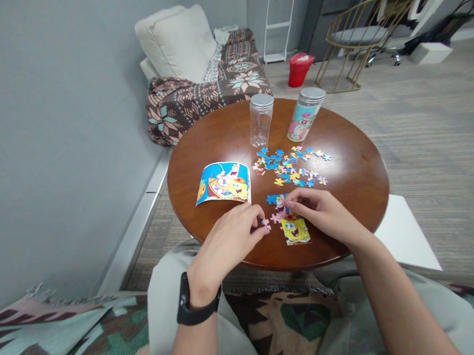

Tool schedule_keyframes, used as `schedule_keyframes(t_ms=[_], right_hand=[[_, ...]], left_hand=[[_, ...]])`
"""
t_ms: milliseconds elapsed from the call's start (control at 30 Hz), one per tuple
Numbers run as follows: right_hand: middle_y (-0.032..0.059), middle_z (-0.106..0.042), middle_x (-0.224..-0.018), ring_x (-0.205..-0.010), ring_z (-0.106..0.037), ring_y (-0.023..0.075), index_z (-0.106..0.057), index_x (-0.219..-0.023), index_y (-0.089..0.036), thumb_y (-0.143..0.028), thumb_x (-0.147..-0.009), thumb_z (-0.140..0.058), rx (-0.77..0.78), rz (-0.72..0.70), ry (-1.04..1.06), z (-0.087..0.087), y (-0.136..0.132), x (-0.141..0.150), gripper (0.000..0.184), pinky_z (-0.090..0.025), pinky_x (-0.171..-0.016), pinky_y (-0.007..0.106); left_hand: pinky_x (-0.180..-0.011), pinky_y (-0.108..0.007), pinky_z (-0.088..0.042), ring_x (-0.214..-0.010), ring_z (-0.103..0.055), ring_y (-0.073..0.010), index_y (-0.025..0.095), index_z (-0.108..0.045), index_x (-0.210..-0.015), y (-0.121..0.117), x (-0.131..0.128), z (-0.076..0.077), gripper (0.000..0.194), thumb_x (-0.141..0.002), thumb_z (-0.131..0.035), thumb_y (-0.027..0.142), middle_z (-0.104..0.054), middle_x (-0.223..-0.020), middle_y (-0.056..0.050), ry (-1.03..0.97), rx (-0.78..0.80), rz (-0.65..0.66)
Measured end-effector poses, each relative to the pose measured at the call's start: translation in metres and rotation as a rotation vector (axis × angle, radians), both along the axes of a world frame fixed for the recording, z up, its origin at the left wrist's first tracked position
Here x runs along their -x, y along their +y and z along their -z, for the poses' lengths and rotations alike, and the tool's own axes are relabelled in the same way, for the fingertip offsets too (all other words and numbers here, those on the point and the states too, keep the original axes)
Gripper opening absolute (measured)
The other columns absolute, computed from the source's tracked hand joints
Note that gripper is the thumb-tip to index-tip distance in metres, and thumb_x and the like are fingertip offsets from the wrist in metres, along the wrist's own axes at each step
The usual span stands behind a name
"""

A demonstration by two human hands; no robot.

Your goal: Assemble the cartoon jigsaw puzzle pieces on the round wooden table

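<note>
On the round wooden table (220, 142), a pink puzzle piece (265, 224) sits between the thumb and index finger of my left hand (235, 232). My right hand (323, 210) has its thumb and index closed at the upper edge of the partly joined puzzle, on the blue and pink pieces (280, 203); the fingers hide part of them. Below lies the joined yellow section (296, 231) with a cartoon face. Behind my hands spread several loose puzzle pieces (291, 168), mostly blue, yellow and pink. A glossy picture sheet (225, 183), slightly curled, lies to the left.
Toward the table's back stand a clear jar (261, 122) with a silver lid and a jar with a cartoon label (304, 115). Beyond are a draped couch (233, 69), a red bin (300, 70) and a gold-framed chair (356, 38). A grey wall (64, 126) runs along the left.
</note>
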State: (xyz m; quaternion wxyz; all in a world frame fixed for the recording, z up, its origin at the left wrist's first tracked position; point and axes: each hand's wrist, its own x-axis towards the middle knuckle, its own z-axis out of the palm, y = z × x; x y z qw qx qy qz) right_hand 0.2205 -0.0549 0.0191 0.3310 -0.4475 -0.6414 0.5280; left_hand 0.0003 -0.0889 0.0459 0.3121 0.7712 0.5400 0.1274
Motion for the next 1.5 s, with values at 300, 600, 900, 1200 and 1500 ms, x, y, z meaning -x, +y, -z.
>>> schedule_keyframes(t_ms=[300, 600, 900, 1200, 1500], right_hand=[[0.0074, -0.075, -0.085, -0.078, -0.07, 0.02, -0.07, -0.08, -0.019, -0.062, -0.081, -0.068, 0.002, 0.013, -0.024, -0.003, 0.0, 0.001, 0.044, -0.057, -0.073, 0.031], [0.0073, -0.075, -0.085, -0.078, -0.07, 0.02, -0.069, -0.08, -0.018, -0.06, -0.082, -0.068, 0.02, 0.0, -0.006, -0.002, -0.001, 0.001, 0.042, -0.057, -0.073, 0.031], [0.0076, -0.075, -0.083, -0.076, -0.071, 0.021, -0.07, -0.081, -0.018, -0.062, -0.08, -0.07, 0.014, 0.018, -0.005, -0.001, -0.001, 0.0, 0.044, -0.058, -0.072, 0.032], [0.0074, -0.075, -0.086, -0.077, -0.071, 0.0199, -0.07, -0.083, -0.018, -0.061, -0.081, -0.07, 0.027, 0.014, 0.001, 0.0, -0.001, -0.001, 0.042, -0.057, -0.072, 0.031], [0.0077, -0.075, -0.085, -0.077, -0.071, 0.0202, -0.07, -0.08, -0.019, -0.062, -0.08, -0.07, 0.023, 0.017, -0.004, -0.001, -0.001, 0.0, 0.044, -0.058, -0.072, 0.031]], left_hand=[[-0.067, -0.029, -0.044, -0.08, -0.059, -0.0162, 0.021, -0.064, -0.094, 0.0, 0.001, 0.001, 0.009, -0.092, -0.065, 0.03, -0.065, -0.089, 0.0, 0.0, -0.003, 0.011], [-0.091, -0.036, -0.052, -0.098, -0.066, -0.0193, 0.02, -0.065, -0.1, 0.0, -0.002, -0.008, 0.013, -0.096, -0.052, 0.022, -0.071, -0.103, -0.005, 0.0, -0.267, -0.048], [-0.123, -0.046, -0.028, -0.151, -0.031, -0.0262, 0.014, -0.046, -0.143, -0.004, 0.006, 0.009, 0.047, -0.1, -0.046, 0.033, -0.039, -0.159, -0.016, 0.271, -0.181, 0.027], [-0.124, -0.046, -0.027, -0.152, -0.028, -0.0264, 0.013, -0.045, -0.142, -0.003, 0.006, 0.006, 0.048, -0.099, -0.048, 0.032, -0.037, -0.16, -0.017, 0.269, -0.156, 0.027], [-0.124, -0.048, -0.028, -0.152, -0.029, -0.0272, 0.016, -0.047, -0.142, -0.004, 0.005, 0.007, 0.046, -0.098, -0.049, 0.031, -0.036, -0.16, -0.017, 0.258, -0.166, 0.019]])
